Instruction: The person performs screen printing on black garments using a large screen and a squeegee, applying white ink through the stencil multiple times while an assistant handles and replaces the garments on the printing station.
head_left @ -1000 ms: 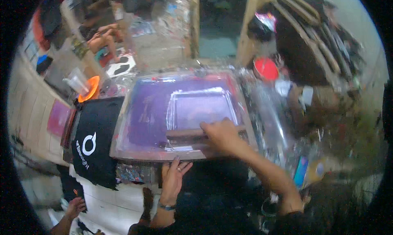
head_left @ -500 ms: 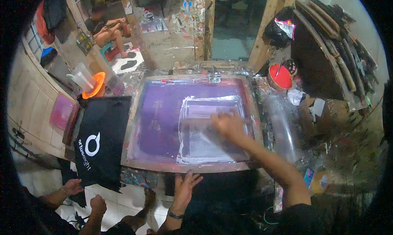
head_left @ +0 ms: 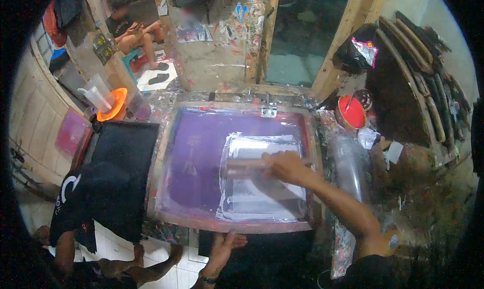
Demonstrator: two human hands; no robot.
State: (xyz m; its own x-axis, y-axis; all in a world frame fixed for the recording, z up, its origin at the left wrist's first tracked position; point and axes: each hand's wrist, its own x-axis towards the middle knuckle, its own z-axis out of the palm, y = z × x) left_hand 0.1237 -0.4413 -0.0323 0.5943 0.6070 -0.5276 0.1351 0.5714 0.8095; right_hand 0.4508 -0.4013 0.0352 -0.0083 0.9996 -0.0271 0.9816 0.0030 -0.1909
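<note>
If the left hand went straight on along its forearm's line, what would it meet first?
The screen frame's near rail, right by the left hand; depth is unclear, so the hand might slip underneath instead.

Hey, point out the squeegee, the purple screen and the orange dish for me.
Squeegee [head_left: 245, 166], head view: left part of its bar.
Purple screen [head_left: 194, 160], head view: bare mesh at left.
Orange dish [head_left: 120, 105], head view: its right side.

This is a screen-printing workshop: a wood-framed purple mesh screen [head_left: 194, 158], smeared with white ink [head_left: 267, 142], lies on an ink-spattered bench [head_left: 170, 234] with a metal hinge clamp [head_left: 268, 112] at its far edge, a squeegee [head_left: 243, 168] over the mesh, a bowl of red ink [head_left: 342, 120] nearby, and white-printed black cloth [head_left: 123, 160] alongside.
</note>
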